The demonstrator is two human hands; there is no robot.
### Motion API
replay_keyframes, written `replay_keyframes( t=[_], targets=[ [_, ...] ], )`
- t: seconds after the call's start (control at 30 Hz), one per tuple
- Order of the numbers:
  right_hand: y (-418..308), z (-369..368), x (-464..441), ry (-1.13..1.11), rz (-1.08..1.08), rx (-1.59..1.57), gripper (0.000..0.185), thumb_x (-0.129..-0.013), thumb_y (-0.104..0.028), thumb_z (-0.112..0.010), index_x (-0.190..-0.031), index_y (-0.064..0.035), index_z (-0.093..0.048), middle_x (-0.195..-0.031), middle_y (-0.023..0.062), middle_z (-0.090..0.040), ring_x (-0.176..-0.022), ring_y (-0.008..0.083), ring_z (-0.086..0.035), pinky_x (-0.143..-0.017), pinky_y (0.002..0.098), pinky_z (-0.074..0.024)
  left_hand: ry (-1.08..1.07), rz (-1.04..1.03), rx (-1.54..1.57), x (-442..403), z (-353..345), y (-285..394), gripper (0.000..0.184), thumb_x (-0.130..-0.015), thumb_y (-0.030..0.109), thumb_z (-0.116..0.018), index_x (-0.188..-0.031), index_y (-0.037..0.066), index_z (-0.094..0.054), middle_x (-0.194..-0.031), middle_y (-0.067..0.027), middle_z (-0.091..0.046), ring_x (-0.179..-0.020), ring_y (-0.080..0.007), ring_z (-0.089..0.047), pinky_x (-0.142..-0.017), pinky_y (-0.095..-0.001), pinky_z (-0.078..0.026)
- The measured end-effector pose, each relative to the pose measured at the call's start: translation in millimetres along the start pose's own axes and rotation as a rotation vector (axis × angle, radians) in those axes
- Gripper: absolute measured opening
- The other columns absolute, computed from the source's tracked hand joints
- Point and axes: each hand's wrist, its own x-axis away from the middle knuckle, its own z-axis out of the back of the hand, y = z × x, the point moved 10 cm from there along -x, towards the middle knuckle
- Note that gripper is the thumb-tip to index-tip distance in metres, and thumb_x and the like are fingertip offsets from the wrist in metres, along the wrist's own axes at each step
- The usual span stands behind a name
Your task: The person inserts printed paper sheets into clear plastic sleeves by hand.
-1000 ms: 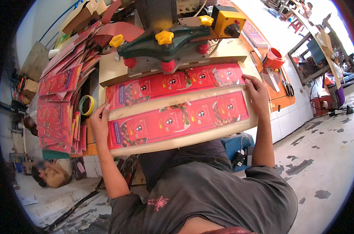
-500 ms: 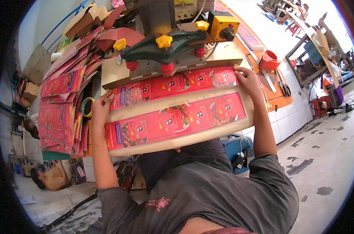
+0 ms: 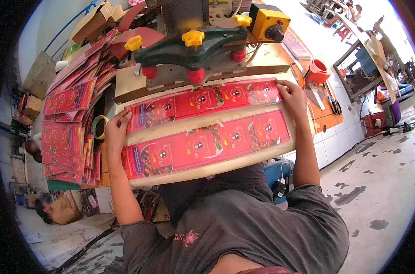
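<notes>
A long red printed packaging sheet lies across a cream board, just in front of the press. My left hand is closed at its left end, thumb and fingers pinching the edge. At the right end, my right hand grips the corner between thumb and fingers. A second red printed sheet lies parallel on the board, nearer my body, between my forearms. Above the far sheet stands the dark green press head with yellow star knobs and red feet.
Piles of red printed packs crowd the left side, with a tape roll beside them. On the right are a red tape dispenser, scissors and a yellow control box. Another person sits at lower left.
The far sheet now sits slightly farther from the press plate, with more of the cream board showing between them. Both hands stay at its ends. The view has shifted a little.
</notes>
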Motion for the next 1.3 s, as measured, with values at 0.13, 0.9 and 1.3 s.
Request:
replay_keyframes(
  t=[0.13, 0.9, 1.3],
  targets=[
    [-8, 5, 4, 0.058, 0.069, -0.129, 0.030, -0.095, -0.026, -0.068, -0.118, -0.0090, -0.076, -0.073, 0.0074, -0.070, -0.063, 0.0094, -0.057, -0.063, 0.0294, -0.0464, 0.038, 0.021, 0.031, 3, 2, -1, 0.046, -0.093, 0.039, -0.073, -0.125, 0.007, -0.072, -0.069, -0.0032, -0.055, -0.065, -0.0098, -0.044, -0.061, -0.0279, -0.040],
    [11, 0, 3, -0.090, -0.065, -0.723, 0.050, -0.093, -0.017, -0.071, -0.138, -0.0006, -0.057, -0.070, -0.0032, -0.057, -0.065, 0.0037, -0.049, -0.059, 0.0209, -0.0359, 0.108, -0.055, 0.021, 16, 21, 21, 0.041, -0.091, 0.031, -0.078, -0.121, 0.003, -0.073, -0.064, 0.0023, -0.036, -0.059, -0.0076, -0.034, -0.053, -0.0277, -0.029],
    [-18, 11, 68, -0.432, -0.111, -1.077, 0.040, -0.098, -0.025, -0.067, -0.124, 0.0052, -0.063, -0.117, 0.0110, -0.071, -0.105, 0.0137, -0.066, -0.095, 0.0291, -0.0495, 0.297, -0.236, 0.031, 24, 52, 29, 0.037, -0.096, 0.025, -0.073, -0.129, 0.008, -0.069, -0.065, 0.0032, -0.036, -0.060, -0.0073, -0.032, -0.053, -0.0265, -0.029]
  ],
)
